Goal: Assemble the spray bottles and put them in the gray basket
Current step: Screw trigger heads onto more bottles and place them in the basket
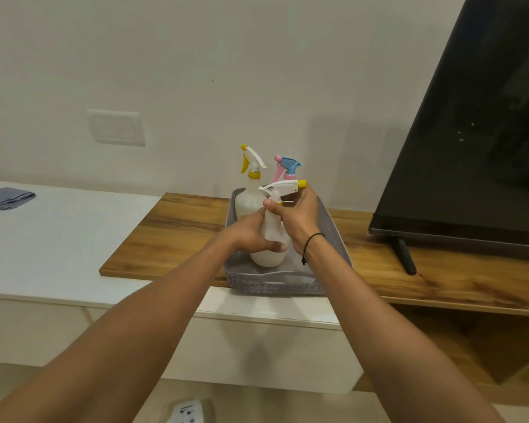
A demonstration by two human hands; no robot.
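While the left hand (252,232) grips the body of a translucent white bottle (271,239) over the gray basket (275,285), the right hand (293,213) pinches its white, yellow-tipped sprayer (283,187). Two capped bottles apparently stand in the basket behind.

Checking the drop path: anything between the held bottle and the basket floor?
Nothing visible. Both hands, left and right, hold the bottle over the gray basket, above its open near part. Two more spray bottles, yellow-trigger and pink-and-blue, stand at the far end.
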